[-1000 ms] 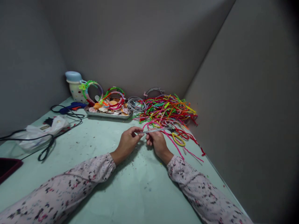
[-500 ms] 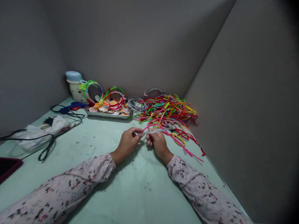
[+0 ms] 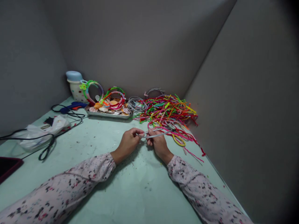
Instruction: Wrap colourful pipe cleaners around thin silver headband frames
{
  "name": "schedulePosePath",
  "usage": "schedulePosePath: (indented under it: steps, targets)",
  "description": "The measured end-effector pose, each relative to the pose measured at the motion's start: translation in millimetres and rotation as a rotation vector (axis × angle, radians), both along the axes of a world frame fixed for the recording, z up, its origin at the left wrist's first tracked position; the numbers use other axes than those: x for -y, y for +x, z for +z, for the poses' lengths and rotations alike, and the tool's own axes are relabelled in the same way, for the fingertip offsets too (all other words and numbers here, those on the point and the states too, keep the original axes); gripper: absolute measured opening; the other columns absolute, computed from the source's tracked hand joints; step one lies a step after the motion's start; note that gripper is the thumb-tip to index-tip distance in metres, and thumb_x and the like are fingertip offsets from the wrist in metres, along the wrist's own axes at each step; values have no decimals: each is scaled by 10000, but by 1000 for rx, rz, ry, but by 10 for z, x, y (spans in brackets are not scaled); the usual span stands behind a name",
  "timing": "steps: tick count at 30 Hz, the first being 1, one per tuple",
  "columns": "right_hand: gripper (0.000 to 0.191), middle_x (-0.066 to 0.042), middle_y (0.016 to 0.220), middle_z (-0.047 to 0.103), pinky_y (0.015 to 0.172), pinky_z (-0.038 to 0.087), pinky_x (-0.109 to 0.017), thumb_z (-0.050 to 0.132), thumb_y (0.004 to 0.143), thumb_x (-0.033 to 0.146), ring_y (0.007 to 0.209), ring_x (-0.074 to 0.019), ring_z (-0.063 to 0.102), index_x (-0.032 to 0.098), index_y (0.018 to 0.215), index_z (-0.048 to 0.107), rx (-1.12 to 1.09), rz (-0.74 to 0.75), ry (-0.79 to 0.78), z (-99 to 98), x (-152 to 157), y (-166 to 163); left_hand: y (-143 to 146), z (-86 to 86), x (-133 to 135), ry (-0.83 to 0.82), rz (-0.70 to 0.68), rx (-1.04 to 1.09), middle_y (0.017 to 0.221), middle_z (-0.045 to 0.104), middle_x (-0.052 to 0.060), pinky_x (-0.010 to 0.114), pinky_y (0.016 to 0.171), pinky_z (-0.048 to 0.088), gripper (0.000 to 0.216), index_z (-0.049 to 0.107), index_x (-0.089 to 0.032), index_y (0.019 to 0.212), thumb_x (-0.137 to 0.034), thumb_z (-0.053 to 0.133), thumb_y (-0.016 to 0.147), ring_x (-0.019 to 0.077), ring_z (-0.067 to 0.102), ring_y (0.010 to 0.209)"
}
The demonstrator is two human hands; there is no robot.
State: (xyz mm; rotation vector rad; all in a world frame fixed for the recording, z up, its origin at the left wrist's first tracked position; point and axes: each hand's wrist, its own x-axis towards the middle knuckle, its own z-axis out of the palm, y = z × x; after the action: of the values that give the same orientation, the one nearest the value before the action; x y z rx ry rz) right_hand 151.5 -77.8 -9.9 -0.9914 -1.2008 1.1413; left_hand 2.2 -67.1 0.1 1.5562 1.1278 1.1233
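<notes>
Just in front of the pile of colourful pipe cleaners (image 3: 170,107), I hold a thin pale-grey headband (image 3: 159,134) in both hands. My left hand (image 3: 129,141) pinches its end between thumb and fingertips. My right hand (image 3: 159,143) is closed round it a little further along, with the fingers curled. The band's curved part reaches right, over the front of the pile. Pink pipe cleaners lie close behind my right hand; whether one is held with the band cannot be made out.
A metal tray (image 3: 107,115) of seashells stands at the back, with wrapped headbands on it. Beside it are coiled grey hoops (image 3: 137,104). At left are a lidded cup (image 3: 77,90), a blue-handled tool (image 3: 73,106), black cable (image 3: 48,149), a plastic bag (image 3: 35,137) and a dark-red-edged device (image 3: 9,166).
The headband has turned between my fingers, so its curve now shows as a narrow loop. The pink strand near my fingertips has shifted. Both hands stay in nearly the same place.
</notes>
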Motion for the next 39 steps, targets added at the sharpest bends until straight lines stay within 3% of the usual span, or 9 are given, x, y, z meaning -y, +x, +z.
schedulePosePath:
  steps: [17, 20, 28, 39]
  targets:
    - [363, 24, 461, 537, 381, 318, -180, 535, 842, 441, 375, -68, 459, 156, 619, 564, 50, -36, -42, -27, -35, -20, -28, -58, -16, 87, 58, -120, 757, 674, 32, 231, 557, 402, 220, 680, -159, 878, -331, 589, 777, 122, 536, 607]
    - [333, 23, 509, 564, 372, 323, -178, 555, 825, 443, 383, -69, 478, 162, 646, 560, 35, -48, -54, -32, -37, -20, -28, -52, -19, 59, 55, -109, 741, 674, 38, 229, 548, 399, 216, 687, -148, 873, -307, 599, 756, 125, 537, 599]
    - [396, 20, 404, 516, 385, 319, -184, 512, 838, 470, 366, -77, 434, 160, 596, 563, 117, -45, -91, -39, -34, 0, -10, -41, -21, -14, 7, -49, 672, 639, 20, 225, 502, 370, 210, 669, -131, 827, -309, 616, 729, 112, 499, 537]
    - [413, 21, 422, 522, 374, 329, -184, 552, 817, 504, 360, -74, 445, 161, 586, 560, 146, -56, -71, -4, -12, -17, -17, -30, 4, 9, -42, -123, 581, 579, -14, 221, 507, 338, 152, 644, -142, 795, -253, 549, 752, 104, 463, 513]
